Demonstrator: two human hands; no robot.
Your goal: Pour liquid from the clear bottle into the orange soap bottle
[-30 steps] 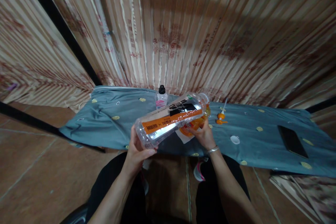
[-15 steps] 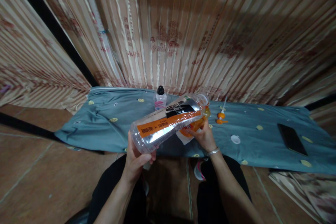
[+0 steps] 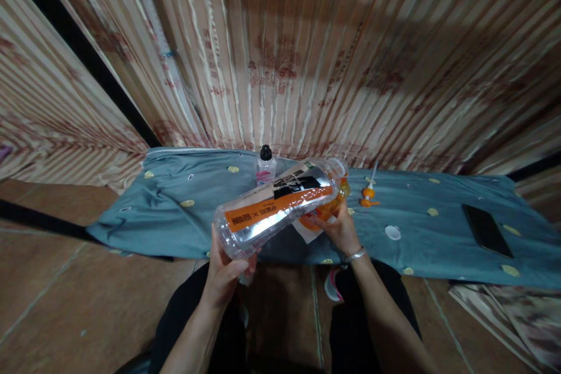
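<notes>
A large clear bottle (image 3: 280,201) with an orange and black label is tilted, its base low at the left and its mouth up at the right. My left hand (image 3: 225,272) grips it near the base. My right hand (image 3: 342,231) is closed around an orange bottle (image 3: 326,210), which stands partly hidden behind the clear bottle's neck. The clear bottle's mouth overlaps the top of the orange bottle; whether they touch I cannot tell.
On the teal cloth (image 3: 184,228) stand a small black-capped bottle (image 3: 265,165) behind the clear bottle, an orange pump head (image 3: 369,194), a white round piece (image 3: 393,232) and a dark phone (image 3: 486,230). A pleated curtain (image 3: 284,58) hangs behind.
The clear bottle's base and my left hand have shifted slightly left. My right hand stays in nearly the same place, and both holds are unchanged.
</notes>
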